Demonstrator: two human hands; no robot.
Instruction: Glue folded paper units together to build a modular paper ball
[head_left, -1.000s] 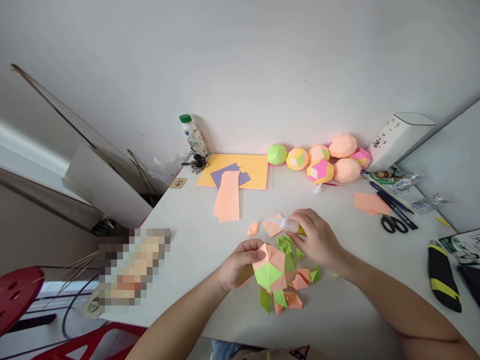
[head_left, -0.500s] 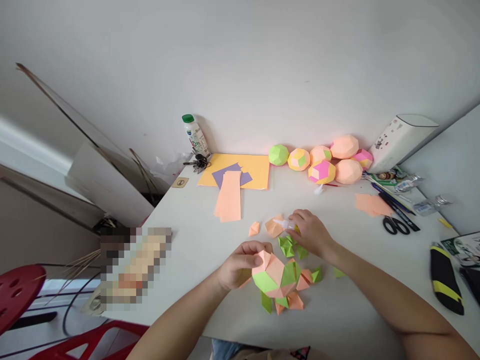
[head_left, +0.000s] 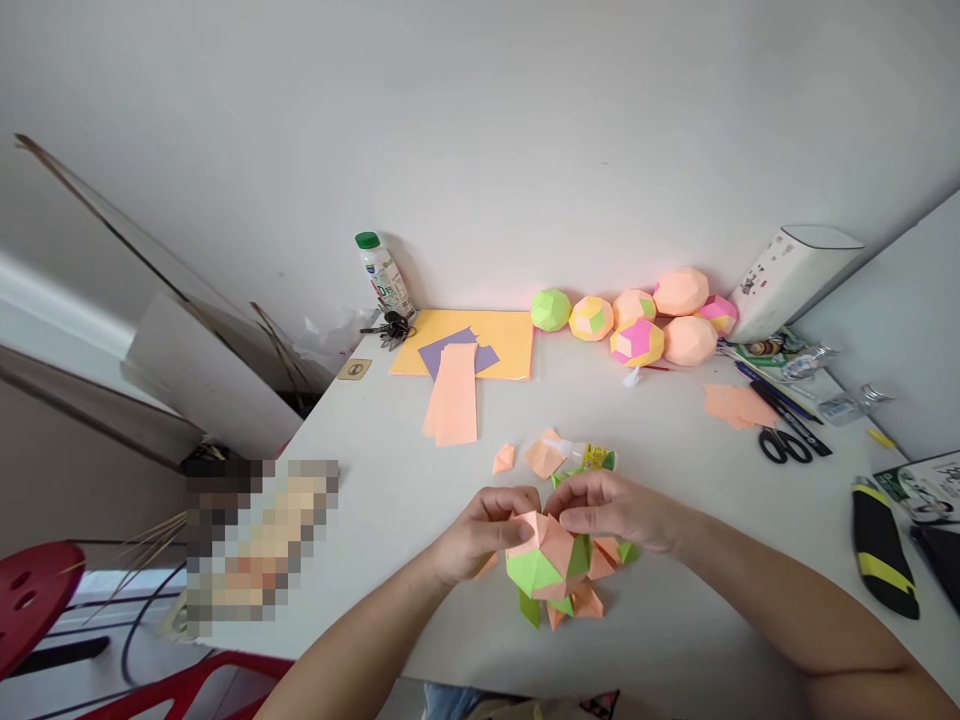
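Observation:
A half-built paper ball (head_left: 546,560) of peach and green faces is held just above the white table (head_left: 375,520), near its front edge. My left hand (head_left: 480,530) grips its left side with fingers curled. My right hand (head_left: 611,510) is closed, its fingertips pinching the ball's top peach flap. Loose folded peach and green paper pieces (head_left: 592,590) lie under and beside the ball. A small glue bottle (head_left: 592,456) lies on the table just behind my hands, next to a peach piece (head_left: 544,455).
Several finished paper balls (head_left: 637,320) line the back wall. A yellow sheet with purple and peach strips (head_left: 465,350), a drink bottle (head_left: 382,272) and keys (head_left: 390,328) sit back left. Scissors (head_left: 784,445), pens, a white box (head_left: 795,275) and a black-yellow tool (head_left: 881,555) lie right.
My right hand has let go of the glue bottle, left it lying on the table, and come back to pinch the top of the paper ball. The left hand stayed put.

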